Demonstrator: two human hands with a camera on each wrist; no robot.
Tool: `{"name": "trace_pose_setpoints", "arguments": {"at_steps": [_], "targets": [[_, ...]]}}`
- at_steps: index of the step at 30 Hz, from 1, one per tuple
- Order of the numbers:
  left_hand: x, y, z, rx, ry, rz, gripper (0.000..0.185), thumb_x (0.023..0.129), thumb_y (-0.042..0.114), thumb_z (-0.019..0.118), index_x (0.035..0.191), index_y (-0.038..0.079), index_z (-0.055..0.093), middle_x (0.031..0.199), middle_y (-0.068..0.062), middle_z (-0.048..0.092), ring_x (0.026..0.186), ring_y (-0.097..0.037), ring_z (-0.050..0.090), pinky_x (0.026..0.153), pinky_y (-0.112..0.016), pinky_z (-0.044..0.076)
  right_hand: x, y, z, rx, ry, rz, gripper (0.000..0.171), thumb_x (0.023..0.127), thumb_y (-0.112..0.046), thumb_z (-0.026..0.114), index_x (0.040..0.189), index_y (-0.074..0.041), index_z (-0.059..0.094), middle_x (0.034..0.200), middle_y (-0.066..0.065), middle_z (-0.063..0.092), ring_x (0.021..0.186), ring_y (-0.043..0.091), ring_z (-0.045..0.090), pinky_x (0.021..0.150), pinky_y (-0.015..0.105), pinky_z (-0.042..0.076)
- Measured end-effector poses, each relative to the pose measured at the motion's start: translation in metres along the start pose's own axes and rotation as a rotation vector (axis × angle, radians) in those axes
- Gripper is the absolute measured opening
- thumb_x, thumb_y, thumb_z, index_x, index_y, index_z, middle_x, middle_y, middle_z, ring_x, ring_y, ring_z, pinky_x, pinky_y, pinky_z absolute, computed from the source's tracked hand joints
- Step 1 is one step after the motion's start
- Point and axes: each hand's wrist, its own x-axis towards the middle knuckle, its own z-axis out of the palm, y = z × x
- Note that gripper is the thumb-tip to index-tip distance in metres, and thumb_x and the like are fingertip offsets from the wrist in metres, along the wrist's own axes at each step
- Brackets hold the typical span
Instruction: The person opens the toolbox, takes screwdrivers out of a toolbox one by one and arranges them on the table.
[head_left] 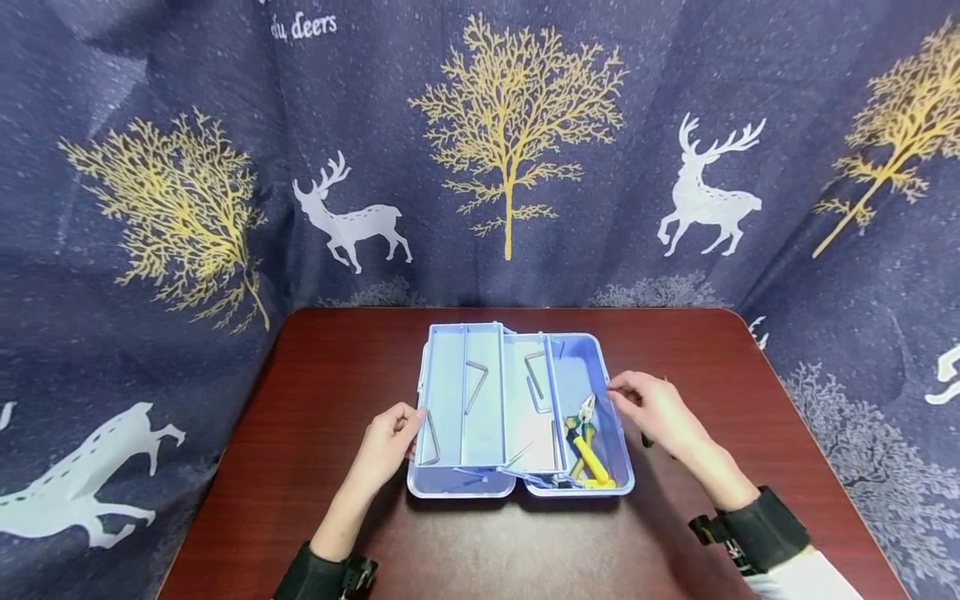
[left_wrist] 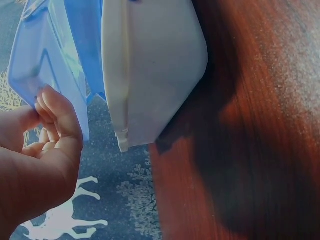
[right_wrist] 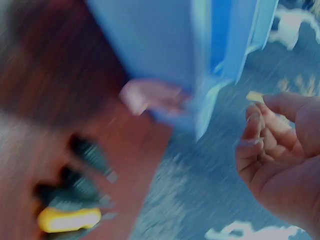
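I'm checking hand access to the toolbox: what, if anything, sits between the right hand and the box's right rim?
Nothing visible does. The right hand hovers at the right rim of the blue toolbox, fingertips at its edge. A dark object lies on the table partly under that hand, not between them.

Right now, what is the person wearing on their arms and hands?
Both hands are bare. The left hand has a black wrist strap with a buckle. The right hand has a wider black wristband, with a white sleeve behind it.
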Motion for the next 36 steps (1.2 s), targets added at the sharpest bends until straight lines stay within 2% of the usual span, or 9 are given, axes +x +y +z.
{"name": "trace_pose_setpoints", "arguments": {"at_steps": [7, 10, 14, 17, 20, 23, 27, 31, 36], "targets": [[-0.001, 0.001, 0.001, 0.006, 0.013, 0.013, 0.026, 0.104, 0.015, 0.063, 0.083, 0.000, 0.060, 0.061, -0.002, 0.057, 0.053, -0.009, 0.056, 0.051, -0.027, 0.056, 0.009, -0.038, 0.015, 0.057, -0.058, -0.323, 0.015, 0.094, -0.002, 0.074, 0.109, -0.006, 0.075, 0.092, -0.002, 0.070, 0.076, 0.004, 0.058, 0.063, 0.026, 0.052], [-0.002, 0.001, 0.002, 0.003, 0.017, 0.017, 0.026, 0.104, 0.015, 0.063, 0.083, 0.000, 0.060, 0.061, -0.001, 0.057, 0.053, -0.009, 0.056, 0.051, -0.027, 0.056, 0.012, -0.046, 0.021, 0.035, -0.114, -0.439, 0.021, 0.095, -0.003, 0.073, 0.116, -0.005, 0.075, 0.096, -0.001, 0.070, 0.080, 0.006, 0.058, 0.066, 0.026, 0.052], [-0.003, 0.001, 0.002, 0.003, 0.010, 0.004, 0.026, 0.105, 0.014, 0.062, 0.083, 0.001, 0.060, 0.061, -0.002, 0.057, 0.054, -0.009, 0.056, 0.052, -0.030, 0.057, 0.013, -0.053, 0.029, -0.013, -0.189, -0.577, 0.031, 0.095, -0.007, 0.074, 0.126, -0.007, 0.073, 0.097, -0.003, 0.068, 0.082, 0.008, 0.051, 0.071, 0.026, 0.047], [-0.003, 0.002, 0.002, 0.015, 0.007, 0.005, 0.026, 0.105, 0.014, 0.062, 0.082, 0.001, 0.060, 0.060, -0.003, 0.057, 0.054, -0.010, 0.055, 0.053, -0.036, 0.059, 0.014, -0.055, 0.035, -0.049, -0.186, -0.672, 0.038, 0.093, -0.009, 0.077, 0.131, -0.009, 0.072, 0.099, -0.003, 0.069, 0.083, 0.009, 0.044, 0.072, 0.025, 0.042], [-0.004, 0.003, 0.001, 0.019, 0.010, 0.006, 0.026, 0.104, 0.014, 0.063, 0.082, 0.001, 0.060, 0.060, -0.003, 0.056, 0.053, -0.011, 0.055, 0.053, -0.037, 0.059, 0.016, -0.055, 0.044, -0.093, -0.156, -0.753, 0.042, 0.091, -0.011, 0.079, 0.133, -0.012, 0.071, 0.102, -0.002, 0.071, 0.082, 0.011, 0.041, 0.071, 0.024, 0.039], [-0.005, 0.004, 0.000, 0.004, 0.010, 0.008, 0.027, 0.105, 0.016, 0.063, 0.082, 0.002, 0.060, 0.060, -0.004, 0.056, 0.054, -0.011, 0.055, 0.053, -0.034, 0.058, 0.019, -0.055, 0.052, -0.140, -0.154, -0.797, 0.046, 0.091, -0.013, 0.079, 0.136, -0.013, 0.069, 0.105, -0.003, 0.071, 0.085, 0.012, 0.047, 0.074, 0.026, 0.044], [-0.007, 0.004, 0.000, -0.004, 0.007, 0.015, 0.027, 0.105, 0.016, 0.063, 0.082, 0.003, 0.060, 0.061, -0.005, 0.056, 0.054, -0.011, 0.054, 0.052, -0.030, 0.056, 0.019, -0.058, 0.058, -0.183, -0.188, -0.787, 0.049, 0.093, -0.017, 0.079, 0.140, -0.014, 0.066, 0.106, -0.001, 0.067, 0.090, 0.013, 0.055, 0.080, 0.029, 0.051], [-0.006, 0.003, -0.001, 0.013, 0.003, 0.017, 0.026, 0.105, 0.015, 0.063, 0.082, 0.003, 0.060, 0.060, -0.003, 0.055, 0.053, -0.011, 0.054, 0.052, -0.030, 0.056, 0.018, -0.061, 0.061, -0.222, -0.206, -0.787, 0.048, 0.092, -0.018, 0.080, 0.139, -0.014, 0.066, 0.103, 0.001, 0.063, 0.087, 0.013, 0.057, 0.079, 0.031, 0.053], [-0.006, 0.002, -0.001, 0.016, -0.002, 0.019, 0.026, 0.104, 0.013, 0.062, 0.081, 0.003, 0.059, 0.060, -0.002, 0.055, 0.053, -0.010, 0.054, 0.051, -0.032, 0.057, 0.016, -0.068, 0.061, -0.327, -0.223, -0.780, 0.053, 0.088, -0.009, 0.080, 0.138, -0.019, 0.066, 0.104, 0.003, 0.062, 0.086, 0.015, 0.059, 0.076, 0.031, 0.054]]}}
